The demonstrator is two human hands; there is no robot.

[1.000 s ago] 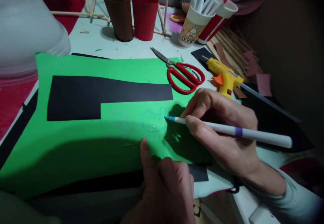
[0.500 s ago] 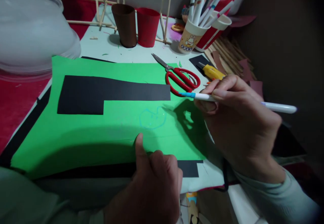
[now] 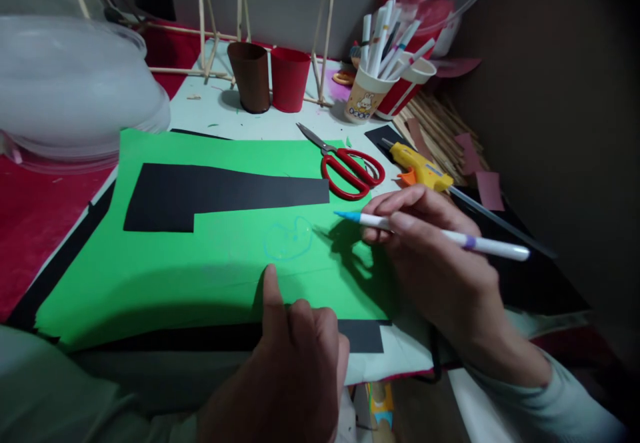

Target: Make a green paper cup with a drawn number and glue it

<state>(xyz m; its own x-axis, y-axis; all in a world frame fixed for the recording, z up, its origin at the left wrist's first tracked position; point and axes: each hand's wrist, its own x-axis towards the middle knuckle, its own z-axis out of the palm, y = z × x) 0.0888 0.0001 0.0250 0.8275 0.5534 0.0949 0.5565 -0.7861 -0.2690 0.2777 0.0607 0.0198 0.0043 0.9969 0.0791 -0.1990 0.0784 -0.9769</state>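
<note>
My right hand (image 3: 440, 263) grips a white marker (image 3: 485, 247) with a blue brush tip, held above a green paper sheet (image 3: 160, 276) with the tip off the surface. Left of that tip, a faint blue rounded outline (image 3: 266, 243) is drawn on the sheet. With its index finger stretched out, my left hand (image 3: 300, 363) touches the green sheet just below the drawing. Its other fingers are curled, and I see nothing held in it. A black L-shaped paper piece (image 3: 170, 196) lies on the sheet. Red-handled scissors (image 3: 350, 173) rest at its upper right edge.
A yellow glue gun (image 3: 423, 165) lies beyond my right hand, near wooden sticks (image 3: 445, 123). Behind stand a brown cup (image 3: 250, 79), a red cup (image 3: 290, 81), a paper cup (image 3: 367, 99) of markers and a stick frame (image 3: 202, 23). Clear plastic containers (image 3: 70, 89) stand at left.
My right hand has moved left and down in view with the marker, uncovering the glue gun. The camera view has tilted up slightly. My left fingertip stays on the sheet.
</note>
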